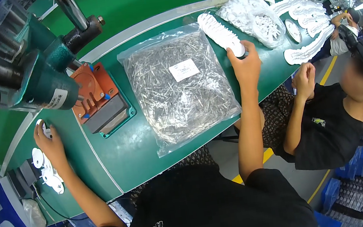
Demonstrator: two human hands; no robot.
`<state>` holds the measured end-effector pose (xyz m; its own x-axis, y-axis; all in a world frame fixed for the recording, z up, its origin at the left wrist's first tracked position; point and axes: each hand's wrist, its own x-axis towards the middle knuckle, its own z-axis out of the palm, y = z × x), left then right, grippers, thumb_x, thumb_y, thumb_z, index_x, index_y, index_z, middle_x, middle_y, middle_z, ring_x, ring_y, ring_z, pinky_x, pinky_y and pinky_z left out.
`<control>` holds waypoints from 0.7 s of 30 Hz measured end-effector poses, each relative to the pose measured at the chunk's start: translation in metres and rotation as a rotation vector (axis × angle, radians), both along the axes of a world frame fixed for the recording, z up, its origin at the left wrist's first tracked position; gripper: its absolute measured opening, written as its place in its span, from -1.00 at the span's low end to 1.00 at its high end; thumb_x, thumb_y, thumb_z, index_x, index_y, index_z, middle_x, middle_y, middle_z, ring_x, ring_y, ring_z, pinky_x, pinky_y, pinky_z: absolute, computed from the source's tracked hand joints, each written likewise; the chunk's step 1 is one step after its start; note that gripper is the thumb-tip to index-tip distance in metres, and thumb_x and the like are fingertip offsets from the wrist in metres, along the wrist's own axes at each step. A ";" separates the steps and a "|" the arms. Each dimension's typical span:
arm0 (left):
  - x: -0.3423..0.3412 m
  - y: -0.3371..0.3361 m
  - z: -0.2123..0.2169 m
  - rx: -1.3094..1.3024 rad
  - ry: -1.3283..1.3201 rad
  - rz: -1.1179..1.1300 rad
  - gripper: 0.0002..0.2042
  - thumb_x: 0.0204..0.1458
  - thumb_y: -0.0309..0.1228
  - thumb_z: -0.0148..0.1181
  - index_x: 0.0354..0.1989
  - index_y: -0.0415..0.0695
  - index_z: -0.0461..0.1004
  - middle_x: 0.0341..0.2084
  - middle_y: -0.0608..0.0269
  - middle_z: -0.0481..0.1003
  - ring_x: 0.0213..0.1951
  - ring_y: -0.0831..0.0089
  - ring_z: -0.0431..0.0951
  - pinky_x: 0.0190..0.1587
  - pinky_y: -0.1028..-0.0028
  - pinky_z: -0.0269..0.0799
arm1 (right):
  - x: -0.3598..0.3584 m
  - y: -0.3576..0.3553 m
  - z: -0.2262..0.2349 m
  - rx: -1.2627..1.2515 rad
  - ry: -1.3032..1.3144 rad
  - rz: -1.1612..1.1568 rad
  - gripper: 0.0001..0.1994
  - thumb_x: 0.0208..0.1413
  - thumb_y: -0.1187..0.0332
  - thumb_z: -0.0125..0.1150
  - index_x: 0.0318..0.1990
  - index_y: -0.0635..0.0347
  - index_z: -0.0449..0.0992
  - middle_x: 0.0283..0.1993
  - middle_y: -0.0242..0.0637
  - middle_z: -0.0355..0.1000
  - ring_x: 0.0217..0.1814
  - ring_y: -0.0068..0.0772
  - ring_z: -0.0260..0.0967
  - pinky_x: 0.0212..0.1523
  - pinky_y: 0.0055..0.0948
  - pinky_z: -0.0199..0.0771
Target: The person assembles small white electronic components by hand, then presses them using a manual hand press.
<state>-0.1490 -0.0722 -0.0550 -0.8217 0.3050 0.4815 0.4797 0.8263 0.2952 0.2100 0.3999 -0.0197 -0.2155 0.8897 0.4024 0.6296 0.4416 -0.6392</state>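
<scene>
On the left, my left hand (50, 141) has its fingers curled round a white round plastic piece (40, 122), partly hidden by the fingers. Just below that hand, several white discs (51, 176) lie loosely overlapping on the green table. My right hand (246, 62) is reached out to the near end of a long row of stacked white discs (218, 32). Its thumb and fingers are closed about the end disc (237, 49), which still touches the row. Between my arms lies a large clear bag (181, 97) filled with thin metal pins.
A green press (45, 82) with an orange fixture (93, 91) stands at the left. Back right are a clear bag of white parts (267, 28) and more rows of white discs (310, 47). A co-worker (327, 115) sits close on my right, hands raised.
</scene>
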 end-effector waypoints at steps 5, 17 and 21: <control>0.004 0.004 0.001 0.005 0.013 0.029 -0.64 0.13 -0.37 0.15 0.10 -0.17 0.46 0.13 -0.06 0.39 0.18 -0.01 0.37 0.24 0.18 0.26 | 0.000 -0.004 0.002 0.037 -0.010 -0.004 -0.48 -0.08 0.20 0.46 0.03 0.24 0.47 -0.05 -0.02 0.48 0.06 0.03 0.38 0.06 -0.11 0.37; 0.001 -0.006 0.005 0.175 -0.083 -0.067 -0.66 0.12 -0.37 0.18 0.08 -0.15 0.49 0.04 -0.06 0.46 0.11 0.05 0.44 0.17 0.23 0.31 | 0.021 0.010 -0.004 -0.027 0.578 0.069 -0.43 0.07 0.28 0.41 0.18 0.32 0.33 0.11 -0.10 0.42 0.10 -0.30 0.36 0.06 -0.34 0.40; 0.000 0.001 0.005 0.142 -0.017 0.013 -0.67 0.10 -0.32 0.23 0.02 -0.14 0.54 0.00 -0.07 0.47 0.09 0.02 0.44 0.16 0.22 0.31 | 0.053 -0.094 0.016 0.016 0.736 -0.005 -0.63 0.13 0.39 0.32 0.04 0.33 0.41 -0.02 -0.14 0.45 -0.04 -0.33 0.42 -0.06 -0.37 0.47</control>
<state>-0.1488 -0.0710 -0.0499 -0.8338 0.2239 0.5047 0.4629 0.7817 0.4180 0.2629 0.3063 -0.0039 0.1192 0.8829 0.4541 0.0425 0.4524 -0.8908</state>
